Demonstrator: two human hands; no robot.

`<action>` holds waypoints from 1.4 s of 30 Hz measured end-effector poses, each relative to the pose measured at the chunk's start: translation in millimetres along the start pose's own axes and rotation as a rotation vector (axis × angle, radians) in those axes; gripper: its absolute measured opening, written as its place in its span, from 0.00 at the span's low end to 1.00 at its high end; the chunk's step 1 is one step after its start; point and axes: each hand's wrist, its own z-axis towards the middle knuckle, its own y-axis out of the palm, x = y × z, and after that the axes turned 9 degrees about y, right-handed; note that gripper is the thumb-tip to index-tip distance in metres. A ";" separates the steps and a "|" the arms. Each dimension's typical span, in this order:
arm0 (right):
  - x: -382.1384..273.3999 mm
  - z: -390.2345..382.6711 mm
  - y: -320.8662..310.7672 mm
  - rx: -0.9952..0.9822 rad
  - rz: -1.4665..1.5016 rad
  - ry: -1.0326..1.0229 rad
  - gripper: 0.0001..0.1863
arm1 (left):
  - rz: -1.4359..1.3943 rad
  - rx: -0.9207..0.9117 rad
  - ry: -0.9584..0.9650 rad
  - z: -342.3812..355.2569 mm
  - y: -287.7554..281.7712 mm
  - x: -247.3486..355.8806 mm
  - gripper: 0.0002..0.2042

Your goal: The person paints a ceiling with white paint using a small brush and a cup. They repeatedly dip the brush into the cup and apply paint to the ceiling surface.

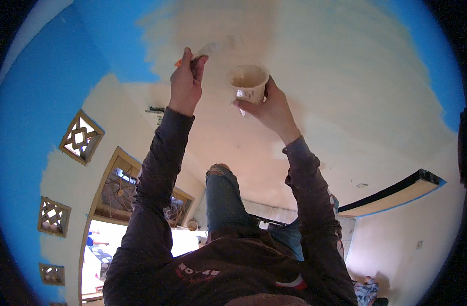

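My left hand [186,86] is raised and closed around a paintbrush [211,49], with a bit of orange showing at its handle end. The brush head points right, over the cream-painted wall [346,66], and looks blurred; whether it touches the wall I cannot tell. A pale plastic cup [249,94] sits in my right hand [275,111], thumb on the near side and the other fingers mostly hidden behind it. Cream-coloured stuff shows inside the cup, which is right of the brush and lower. Ragged cream edges meet blue paint [116,46] at upper left and far right.
Down the left wall run several patterned vent openings [82,137]. Beside them is a wooden-framed window [118,188] above a bright doorway [93,260]. A black-edged ledge [391,196] juts out at right. Another person [365,291] is low at the right.
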 end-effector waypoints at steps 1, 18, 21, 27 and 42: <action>-2.5 7.4 -0.7 -0.002 0.023 -0.005 0.44 | 0.001 -0.019 0.017 7.6 6.1 2.7 0.11; -20.0 27.1 -7.3 -0.012 0.059 -0.018 0.43 | -0.070 -0.234 0.374 155.8 58.6 -4.3 0.10; -16.9 20.4 -10.2 -0.037 -0.021 0.078 0.43 | -0.073 -0.240 0.333 160.2 60.6 -8.1 0.09; -2.8 11.1 -11.2 -0.026 0.059 0.037 0.43 | -0.049 -0.289 0.391 183.1 32.5 7.5 0.08; 13.0 -25.5 -25.5 -0.020 0.099 0.150 0.40 | 0.209 -0.020 0.696 250.9 -93.2 111.9 0.08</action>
